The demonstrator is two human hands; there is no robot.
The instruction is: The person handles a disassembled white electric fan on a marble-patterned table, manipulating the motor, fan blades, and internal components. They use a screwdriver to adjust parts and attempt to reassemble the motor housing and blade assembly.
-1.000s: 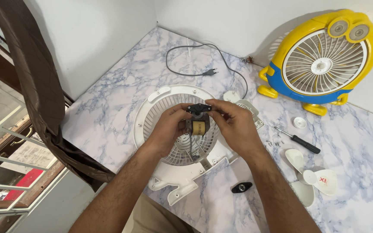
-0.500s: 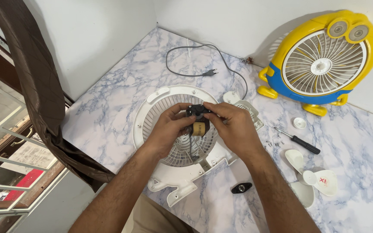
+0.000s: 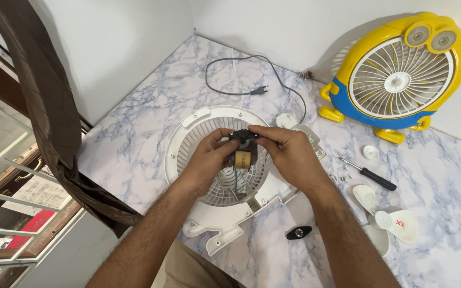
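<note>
Hands first: my left hand (image 3: 205, 162) and right hand (image 3: 289, 154) both pinch the small fan motor (image 3: 243, 152), fingers closed on either end of its black frame, so the copper-coloured coil hangs between them, steady and level. I hold it just above the middle of the white fan housing (image 3: 209, 213), whose grille lies flat beneath my palms, presumably so the motor lines up with its seat. Beyond my right hand a black-handled screwdriver (image 3: 372, 175) lies within easy reach, and further right the white fan blade (image 3: 388, 221) rests near a small round white cap (image 3: 370, 152). Near my right forearm sits a small black knob (image 3: 299, 232). Ahead of both hands the grey power cord (image 3: 241, 74) loops across the marble surface (image 3: 134, 133); a yellow and blue fan (image 3: 398, 77) stands upright beyond.
</note>
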